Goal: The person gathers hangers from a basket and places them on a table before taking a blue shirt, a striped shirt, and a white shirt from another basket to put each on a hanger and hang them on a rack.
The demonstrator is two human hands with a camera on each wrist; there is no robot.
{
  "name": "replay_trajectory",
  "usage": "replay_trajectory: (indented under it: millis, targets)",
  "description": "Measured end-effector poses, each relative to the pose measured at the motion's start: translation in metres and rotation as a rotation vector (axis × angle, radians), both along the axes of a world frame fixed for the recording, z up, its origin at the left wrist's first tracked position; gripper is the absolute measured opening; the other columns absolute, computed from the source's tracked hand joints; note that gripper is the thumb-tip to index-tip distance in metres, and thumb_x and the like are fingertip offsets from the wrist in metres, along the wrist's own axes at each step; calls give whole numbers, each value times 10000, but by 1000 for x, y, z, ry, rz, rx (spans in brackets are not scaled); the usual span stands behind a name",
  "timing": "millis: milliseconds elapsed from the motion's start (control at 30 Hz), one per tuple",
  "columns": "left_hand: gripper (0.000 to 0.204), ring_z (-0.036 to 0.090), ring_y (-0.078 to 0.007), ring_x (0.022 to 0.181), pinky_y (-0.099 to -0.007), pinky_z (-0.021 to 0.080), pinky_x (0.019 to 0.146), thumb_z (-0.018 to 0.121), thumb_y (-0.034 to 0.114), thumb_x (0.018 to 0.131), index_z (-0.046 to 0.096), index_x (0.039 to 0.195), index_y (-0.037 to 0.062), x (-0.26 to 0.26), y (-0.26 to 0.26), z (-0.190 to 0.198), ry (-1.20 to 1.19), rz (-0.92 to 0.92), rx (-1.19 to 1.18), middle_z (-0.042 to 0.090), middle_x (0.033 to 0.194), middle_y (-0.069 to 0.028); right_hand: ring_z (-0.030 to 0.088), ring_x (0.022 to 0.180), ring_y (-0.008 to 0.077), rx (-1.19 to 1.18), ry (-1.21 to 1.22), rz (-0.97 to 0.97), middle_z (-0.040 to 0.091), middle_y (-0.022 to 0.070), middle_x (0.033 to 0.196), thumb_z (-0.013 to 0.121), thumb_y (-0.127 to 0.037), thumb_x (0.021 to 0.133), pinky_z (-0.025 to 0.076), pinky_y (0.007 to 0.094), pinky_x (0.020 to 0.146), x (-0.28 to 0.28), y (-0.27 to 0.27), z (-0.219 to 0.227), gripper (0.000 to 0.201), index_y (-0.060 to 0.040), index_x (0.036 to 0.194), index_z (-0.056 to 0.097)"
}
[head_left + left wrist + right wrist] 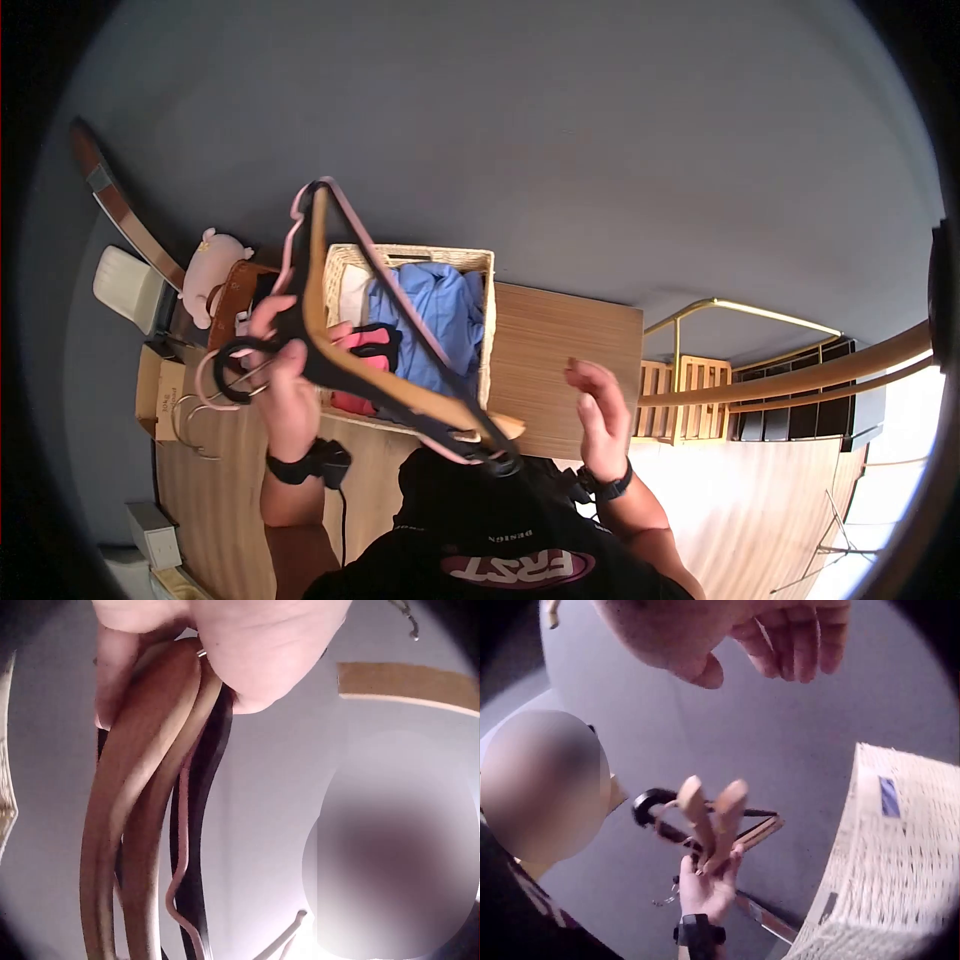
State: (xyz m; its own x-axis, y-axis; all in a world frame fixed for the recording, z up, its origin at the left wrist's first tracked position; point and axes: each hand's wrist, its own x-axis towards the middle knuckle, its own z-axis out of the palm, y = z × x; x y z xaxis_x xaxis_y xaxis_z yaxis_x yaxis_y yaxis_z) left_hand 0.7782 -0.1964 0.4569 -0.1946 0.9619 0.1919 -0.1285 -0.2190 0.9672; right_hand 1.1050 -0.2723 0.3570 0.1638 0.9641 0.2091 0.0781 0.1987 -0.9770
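My left hand (288,405) grips a bundle of clothes hangers near their hooks, to the left of the wicker basket's front. Among them are wooden hangers (142,757), a black hanger (210,765) and a thin pink hanger (182,840). In the head view the bundle spreads over the basket (488,350), which holds blue folded cloth (435,310) and red, pink and black pieces (370,365). My right hand (603,420) is raised over the right part of the wooden table, empty, its fingers loosely bent. In the right wrist view the hangers' wooden ends point towards the camera.
The wooden table top (560,350) extends right of the basket. Further right stands a gold-framed rack (678,370) with wooden slats. A pink plush toy (212,275) and a brown basket (235,300) are on the left, with a cardboard box (160,390) in front.
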Motion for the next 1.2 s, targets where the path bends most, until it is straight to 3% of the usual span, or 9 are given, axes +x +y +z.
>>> replay_trajectory:
  millis: [133,267,333,500,567,733,933,1000,1200]
  targets:
    - [512,701,-328,1046,-421,594,873,646,291,987,429,1392,65,79,13,-15,109,-269,61,562,1302,-168,568,1256,422,349,-473,37,580,258,1347,785,-276,821,406,515,1100,34,-27,23,598,40,1290,591]
    - [469,660,-173,1094,-327,539,911,655,176,996,438,1399,75,151,4,-57,214,-466,104,610,1237,-105,556,1298,393,154,-784,59,610,213,1316,811,-125,771,364,546,1148,28,-35,39,607,12,1319,589]
    - [440,611,-122,993,-285,509,828,645,102,970,451,1364,69,177,-2,-82,322,-493,126,547,1375,-152,560,1295,374,62,-854,11,634,199,1280,787,-73,768,359,540,1157,34,-41,12,581,10,1310,594]
    - [445,517,-451,1329,-402,519,948,691,84,886,484,1278,48,223,-24,-111,414,-581,100,276,1590,-312,610,929,357,-20,-882,-98,657,151,956,730,-64,792,470,487,831,58,-52,-34,503,0,1275,607]
    - [458,442,-484,1397,-422,518,995,693,109,892,464,1286,62,235,-27,-134,531,-513,283,238,1601,-311,622,921,371,-102,-828,-42,662,174,970,737,-84,803,488,479,823,61,-56,-43,521,4,1295,590]
    - [523,350,-519,1435,-476,526,1017,715,150,890,417,1318,108,240,-41,-152,617,-579,119,206,1594,-333,684,876,438,-472,-634,21,704,236,929,736,-169,883,547,495,752,61,-56,-80,449,-18,1276,580]
    - [745,381,-478,1431,-440,489,1073,710,172,910,286,1514,67,224,-48,-176,625,-741,128,199,1599,-337,722,844,407,-461,-424,48,719,228,876,791,-221,824,565,434,732,80,-53,-131,420,-17,1159,643]
    - [610,484,-402,1369,-423,479,1073,675,110,928,408,1468,19,205,-51,-154,694,-735,170,390,1541,-249,723,848,406,-523,-495,14,721,231,872,802,-221,811,565,433,733,87,-50,-140,423,-14,1147,650]
    - [194,686,-297,1031,-388,544,884,695,38,899,701,1092,24,144,-59,-93,779,-508,295,709,1166,-118,631,666,127,-695,-252,38,684,75,733,816,-271,831,521,331,627,119,-52,-194,361,33,968,677]
